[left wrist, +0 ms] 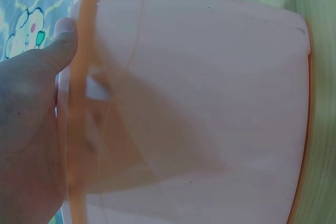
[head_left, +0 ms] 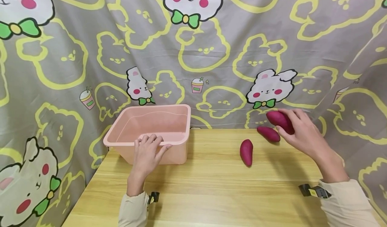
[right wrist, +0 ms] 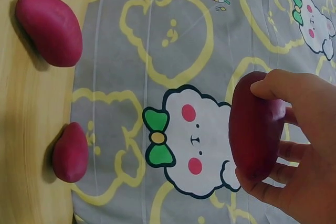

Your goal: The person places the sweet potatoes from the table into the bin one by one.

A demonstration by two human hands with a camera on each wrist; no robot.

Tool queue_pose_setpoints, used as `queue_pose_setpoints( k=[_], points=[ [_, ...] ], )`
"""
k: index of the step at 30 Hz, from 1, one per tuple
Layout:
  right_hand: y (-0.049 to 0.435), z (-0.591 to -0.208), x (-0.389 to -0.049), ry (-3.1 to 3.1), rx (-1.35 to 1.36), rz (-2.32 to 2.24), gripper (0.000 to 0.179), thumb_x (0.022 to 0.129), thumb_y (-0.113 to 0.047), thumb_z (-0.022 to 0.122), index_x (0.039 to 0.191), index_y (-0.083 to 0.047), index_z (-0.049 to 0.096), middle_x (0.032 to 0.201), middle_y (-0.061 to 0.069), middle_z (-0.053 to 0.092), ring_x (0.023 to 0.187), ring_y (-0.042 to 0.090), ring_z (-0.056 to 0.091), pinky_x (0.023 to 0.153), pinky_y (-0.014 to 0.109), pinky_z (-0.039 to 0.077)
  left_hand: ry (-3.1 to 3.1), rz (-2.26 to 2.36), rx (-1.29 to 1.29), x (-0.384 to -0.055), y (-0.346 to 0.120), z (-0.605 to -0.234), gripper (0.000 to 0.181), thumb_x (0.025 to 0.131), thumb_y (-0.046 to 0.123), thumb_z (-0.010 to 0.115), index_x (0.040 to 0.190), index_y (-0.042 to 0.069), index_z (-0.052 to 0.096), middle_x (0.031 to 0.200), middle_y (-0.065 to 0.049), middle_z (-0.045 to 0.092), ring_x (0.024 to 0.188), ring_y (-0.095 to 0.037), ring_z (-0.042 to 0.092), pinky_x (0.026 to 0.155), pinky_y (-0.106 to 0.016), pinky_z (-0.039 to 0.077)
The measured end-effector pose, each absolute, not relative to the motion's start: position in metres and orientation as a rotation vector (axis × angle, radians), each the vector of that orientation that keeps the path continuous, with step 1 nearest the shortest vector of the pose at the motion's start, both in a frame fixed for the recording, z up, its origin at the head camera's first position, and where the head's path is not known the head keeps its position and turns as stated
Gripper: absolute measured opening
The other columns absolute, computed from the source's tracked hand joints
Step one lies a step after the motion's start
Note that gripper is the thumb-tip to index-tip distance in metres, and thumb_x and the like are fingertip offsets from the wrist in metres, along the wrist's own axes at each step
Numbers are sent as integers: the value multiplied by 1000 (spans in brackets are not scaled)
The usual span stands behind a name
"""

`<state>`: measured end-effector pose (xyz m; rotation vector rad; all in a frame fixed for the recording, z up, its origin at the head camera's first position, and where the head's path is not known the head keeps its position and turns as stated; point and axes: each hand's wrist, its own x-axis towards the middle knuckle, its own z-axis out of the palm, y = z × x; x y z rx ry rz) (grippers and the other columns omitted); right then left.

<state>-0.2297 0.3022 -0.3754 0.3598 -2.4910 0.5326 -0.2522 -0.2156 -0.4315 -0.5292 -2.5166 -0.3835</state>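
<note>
My right hand [head_left: 305, 138] grips a purple sweet potato [head_left: 278, 120] between thumb and fingers, raised above the table. In the right wrist view the held sweet potato [right wrist: 255, 127] is apart from the tabletop. Below it, near the table's back edge, lies a second sweet potato [head_left: 268, 134]. A third sweet potato [head_left: 246, 152] lies further left and nearer the front. On the left stands a pink plastic bin [head_left: 176, 149]. My left hand [head_left: 147, 156] holds its near rim, with the fingers hooked over the edge; in the left wrist view the thumb lies on the rim [left wrist: 79, 103].
The wooden table [head_left: 208, 186] meets a grey cartoon-print curtain [head_left: 211, 102] at the back. The cloth also hangs along both sides. Each wrist bears a strapped black camera [head_left: 314, 190] by a light sleeve [head_left: 347, 203].
</note>
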Motion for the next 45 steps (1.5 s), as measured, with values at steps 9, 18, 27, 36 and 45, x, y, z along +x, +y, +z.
queue_pose_setpoints(
  k=[9, 18, 27, 36, 45],
  points=[
    [294, -373, -232, -2483, 379, 545, 60, 87, -17, 79, 141, -10, 54, 125, 21, 53, 101, 39, 53, 70, 59, 50, -2522, -392, -526, -252, -216, -431, 33, 98, 50, 64, 93, 18, 60, 93, -2, 56, 97, -32, 51, 86, -53, 28],
    [286, -369, -235, -2486, 403, 550, 57, 89, -17, 77, 141, -8, 54, 124, 21, 54, 101, 39, 53, 70, 59, 51, -2519, -390, -519, -253, -215, -431, 33, 98, 49, 65, 93, 17, 60, 94, -3, 57, 95, -32, 51, 85, -53, 28],
    [279, -372, -237, -2480, 427, 551, 59, 88, -16, 78, 141, -8, 54, 118, 19, 54, 98, 36, 52, 69, 56, 51, -2522, -380, -526, -253, -213, -430, 33, 97, 49, 66, 94, 16, 61, 96, -3, 58, 96, -33, 52, 85, -53, 29],
    [271, -372, -239, -2460, 459, 548, 62, 86, -17, 81, 141, -8, 54, 117, 19, 54, 97, 35, 51, 67, 53, 52, -2528, -379, -520, -253, -213, -429, 34, 97, 49, 66, 94, 16, 61, 97, -3, 58, 96, -33, 51, 86, -53, 29],
    [262, -373, -242, -2440, 504, 545, 64, 84, -16, 83, 141, -10, 55, 117, 17, 54, 96, 34, 51, 66, 51, 50, -2522, -382, -510, -252, -215, -431, 34, 96, 49, 67, 94, 16, 61, 95, -3, 57, 95, -33, 51, 85, -53, 30]
  ],
)
